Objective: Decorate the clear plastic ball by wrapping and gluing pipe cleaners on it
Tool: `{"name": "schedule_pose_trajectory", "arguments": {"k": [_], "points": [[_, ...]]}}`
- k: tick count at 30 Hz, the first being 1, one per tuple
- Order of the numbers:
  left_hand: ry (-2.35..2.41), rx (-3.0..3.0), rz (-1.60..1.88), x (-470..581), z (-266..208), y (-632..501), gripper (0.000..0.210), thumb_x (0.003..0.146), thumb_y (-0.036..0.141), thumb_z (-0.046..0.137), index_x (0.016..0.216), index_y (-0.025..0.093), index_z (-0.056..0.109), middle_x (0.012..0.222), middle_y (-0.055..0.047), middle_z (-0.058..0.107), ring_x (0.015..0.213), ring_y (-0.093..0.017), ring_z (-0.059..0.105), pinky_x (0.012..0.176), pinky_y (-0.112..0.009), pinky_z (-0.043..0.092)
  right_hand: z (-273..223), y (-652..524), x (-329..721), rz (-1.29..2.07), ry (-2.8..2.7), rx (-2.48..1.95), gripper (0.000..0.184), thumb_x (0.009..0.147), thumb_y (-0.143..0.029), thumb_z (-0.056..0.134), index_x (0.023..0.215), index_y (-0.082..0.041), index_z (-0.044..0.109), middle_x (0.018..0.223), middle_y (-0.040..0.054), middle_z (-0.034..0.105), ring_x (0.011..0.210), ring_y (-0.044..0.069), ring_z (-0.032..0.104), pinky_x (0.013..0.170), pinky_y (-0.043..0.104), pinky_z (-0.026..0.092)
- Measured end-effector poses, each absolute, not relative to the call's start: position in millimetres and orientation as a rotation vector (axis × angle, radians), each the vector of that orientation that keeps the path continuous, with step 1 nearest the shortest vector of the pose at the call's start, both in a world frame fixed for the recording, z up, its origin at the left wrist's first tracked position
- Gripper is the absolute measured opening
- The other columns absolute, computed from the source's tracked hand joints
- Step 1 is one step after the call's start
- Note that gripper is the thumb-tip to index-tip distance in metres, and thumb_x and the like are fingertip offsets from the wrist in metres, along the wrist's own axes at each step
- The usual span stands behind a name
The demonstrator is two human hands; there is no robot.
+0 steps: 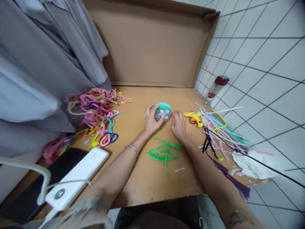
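My left hand (153, 120) is wrapped round the left side of a small ball (163, 114), thumb along its lower edge. The ball is grey and speckled below and light blue on top, with a bright green fuzzy strip (165, 107) running across it. At the ball's right edge, my right hand (178, 122) has its fingers curled together, the fingertips by the end of the strip. What they pinch, if anything, is hidden. Several cut green pipe cleaner pieces (164, 156) lie on the table just below my hands. Right of my right hand rests a yellow glue gun (194, 118).
Tangled pink and coloured pipe cleaners (95, 109) pile up at left. Straight pipe cleaners (228, 133), a purple tassel (232, 178) and white tissue (252, 163) lie right, crossed by a black cord (257, 164). A white power bank (78, 178) stands front left; a jar (215, 89) stands by the tiles.
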State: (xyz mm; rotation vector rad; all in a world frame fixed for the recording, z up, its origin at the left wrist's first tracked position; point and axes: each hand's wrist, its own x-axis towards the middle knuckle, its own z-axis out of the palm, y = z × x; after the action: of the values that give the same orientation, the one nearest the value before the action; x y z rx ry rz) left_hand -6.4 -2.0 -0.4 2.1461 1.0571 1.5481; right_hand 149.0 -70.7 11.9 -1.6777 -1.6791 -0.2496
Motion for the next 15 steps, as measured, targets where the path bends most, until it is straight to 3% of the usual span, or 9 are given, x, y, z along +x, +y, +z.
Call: {"name": "schedule_pose_trajectory", "arguments": {"k": [4, 7, 10, 15], "points": [[1.034, 2.088, 1.620, -8.9, 0.7, -2.9, 0.045, 0.086, 0.050, 0.061, 0.121, 0.022, 0.057, 0.132, -0.014, 0.049, 0.130, -0.030, 0.048, 0.109, -0.050, 0.041, 15.3, -73.8, 155.6, -0.229, -1.652, -1.646, 0.030, 0.085, -0.015, 0.045, 0.103, -0.017, 0.068, 0.106, 0.0132, 0.066, 0.104, 0.026, 0.057, 0.093, 0.041, 0.043], [1.054, 2.032, 1.637, -11.7, 1.5, -3.0, 0.033, 0.092, 0.049, 0.052, 0.108, 0.021, 0.059, 0.114, -0.011, 0.056, 0.115, -0.026, 0.055, 0.104, -0.047, 0.044, 22.8, -77.1, 156.0, -0.053, -1.687, -1.533, 0.017, 0.085, -0.025, 0.051, 0.079, -0.020, 0.066, 0.086, 0.0079, 0.066, 0.086, 0.023, 0.058, 0.085, 0.037, 0.044], [1.106, 2.000, 1.639, -14.3, 1.5, -3.9, 0.027, 0.094, 0.046, 0.048, 0.097, 0.022, 0.059, 0.101, -0.008, 0.057, 0.104, -0.023, 0.056, 0.098, -0.044, 0.046, 31.1, -81.8, 148.8, 0.331, -1.747, -1.435, 0.019, 0.083, -0.031, 0.055, 0.069, -0.020, 0.061, 0.073, 0.0034, 0.061, 0.069, 0.017, 0.053, 0.070, 0.030, 0.043], [1.134, 1.979, 1.668, -16.6, -0.6, -8.1, 0.022, 0.094, 0.042, 0.048, 0.096, 0.023, 0.058, 0.101, -0.007, 0.056, 0.103, -0.023, 0.055, 0.096, -0.041, 0.047, 44.5, -92.2, 140.1, 0.959, -1.847, -1.404, 0.031, 0.073, -0.046, 0.068, 0.067, -0.017, 0.061, 0.059, -0.0028, 0.052, 0.058, 0.011, 0.043, 0.057, 0.025, 0.033]]}}
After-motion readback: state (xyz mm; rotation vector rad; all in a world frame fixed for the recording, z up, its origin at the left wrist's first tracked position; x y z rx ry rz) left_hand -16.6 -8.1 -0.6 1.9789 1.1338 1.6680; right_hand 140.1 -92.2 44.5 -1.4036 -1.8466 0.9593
